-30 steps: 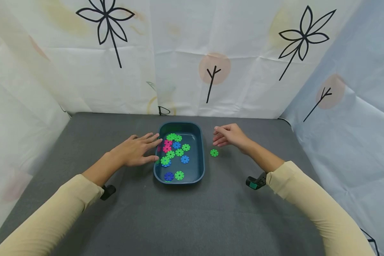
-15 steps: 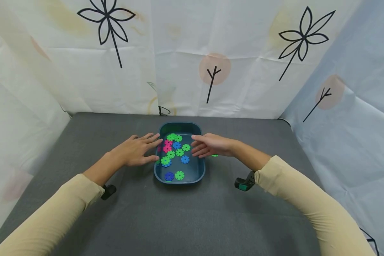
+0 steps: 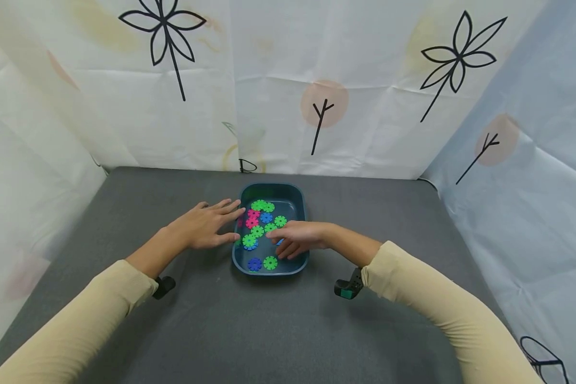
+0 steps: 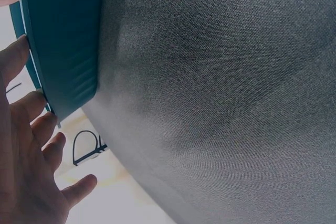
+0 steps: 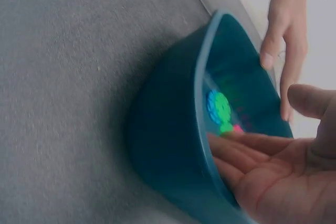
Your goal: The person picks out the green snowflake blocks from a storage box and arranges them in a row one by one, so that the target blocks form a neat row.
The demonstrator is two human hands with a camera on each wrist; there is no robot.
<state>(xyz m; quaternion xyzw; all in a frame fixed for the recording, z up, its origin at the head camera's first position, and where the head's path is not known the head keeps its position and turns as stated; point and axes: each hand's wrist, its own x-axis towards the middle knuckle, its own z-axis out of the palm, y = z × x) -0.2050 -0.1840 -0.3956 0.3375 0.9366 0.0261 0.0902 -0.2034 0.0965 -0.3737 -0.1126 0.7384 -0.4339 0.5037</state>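
Observation:
A dark teal plastic basin (image 3: 242, 270) stands on the grey table and holds several small notched plastic discs. Among them are a green disc (image 3: 270, 263), a dark blue disc (image 3: 255, 264), a pink disc (image 3: 252, 222) and a lighter blue disc (image 3: 266, 217). My left hand (image 3: 204, 226) rests its spread fingertips on the basin's left rim, as the left wrist view also shows. Over the right half of the basin is my right hand (image 3: 300, 237). Its fingers (image 5: 236, 148) reach inside over the near right rim, loosely bent, with nothing seen in them; the fingertips are partly hidden.
The grey cloth-covered table (image 3: 249, 330) extends around the basin. A patterned white curtain (image 3: 269, 106) hangs along its back and sides. A black wrist device (image 3: 349, 286) hangs below my right forearm.
My right hand has moved left and nearer, from beside the basin to inside it. The green disc on the table right of the basin is now hidden by my arm. My left hand stays put.

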